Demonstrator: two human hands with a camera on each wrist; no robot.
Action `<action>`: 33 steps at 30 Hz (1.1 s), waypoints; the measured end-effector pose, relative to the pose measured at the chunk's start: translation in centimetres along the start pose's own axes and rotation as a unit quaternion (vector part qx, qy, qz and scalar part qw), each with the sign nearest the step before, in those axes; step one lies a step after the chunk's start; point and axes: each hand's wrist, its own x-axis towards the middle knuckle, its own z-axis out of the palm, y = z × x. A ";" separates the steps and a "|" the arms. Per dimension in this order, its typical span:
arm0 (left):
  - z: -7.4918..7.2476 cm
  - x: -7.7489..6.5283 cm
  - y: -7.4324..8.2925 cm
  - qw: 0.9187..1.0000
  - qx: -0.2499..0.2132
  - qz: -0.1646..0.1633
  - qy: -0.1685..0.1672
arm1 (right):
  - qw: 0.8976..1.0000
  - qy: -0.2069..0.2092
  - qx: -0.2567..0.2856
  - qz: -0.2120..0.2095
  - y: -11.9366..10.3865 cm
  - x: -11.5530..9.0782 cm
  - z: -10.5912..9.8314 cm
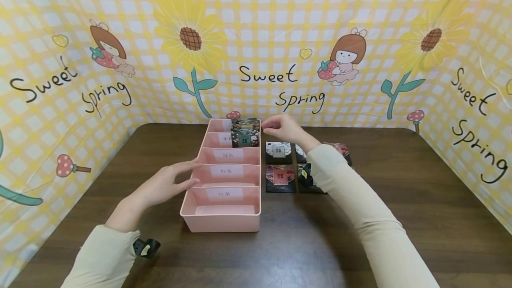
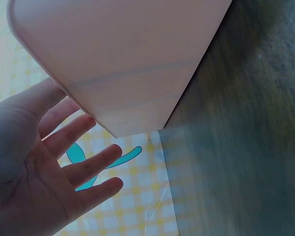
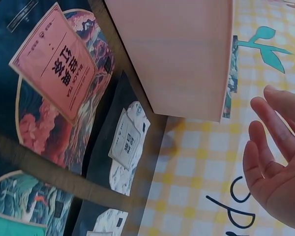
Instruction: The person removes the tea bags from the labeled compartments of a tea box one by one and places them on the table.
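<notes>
A long pink divided box (image 1: 220,224) stands on the table, its compartments marked with white paper labels. Dark tea packets (image 1: 245,139) stick up from its two farthest compartments, on the right side. My left hand (image 1: 164,185) rests its fingertips against the box's left rim; in the left wrist view its other fingers (image 2: 96,164) spread loosely beside the wall. Beyond the box's far right corner hovers my right hand (image 1: 286,129), fingers lightly bent and holding nothing. The right wrist view shows that hand (image 3: 280,182) apart from the box wall (image 3: 182,59).
More tea packets lie flat right of the box: a red-labelled one (image 1: 280,178), a white-labelled one (image 1: 278,151), and others partly hidden under my right forearm. A yellow checked cloth (image 1: 256,34) walls in the back and sides of the brown table (image 1: 160,257).
</notes>
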 end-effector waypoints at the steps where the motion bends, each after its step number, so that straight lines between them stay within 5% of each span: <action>1: 0.0 0.0 0.0 1.000 -0.001 0.000 0.000 | 1.000 -0.002 0.000 0.001 -0.1 0.2 0.2; 18: 0.0 -0.1 0.1 1.000 -0.005 0.001 0.002 | 0.998 0.014 -0.014 0.060 -0.3 1.6 2.1; 33: 0.1 0.0 0.0 1.000 -0.006 0.001 0.002 | 0.997 0.044 -0.048 0.049 -0.2 2.0 3.5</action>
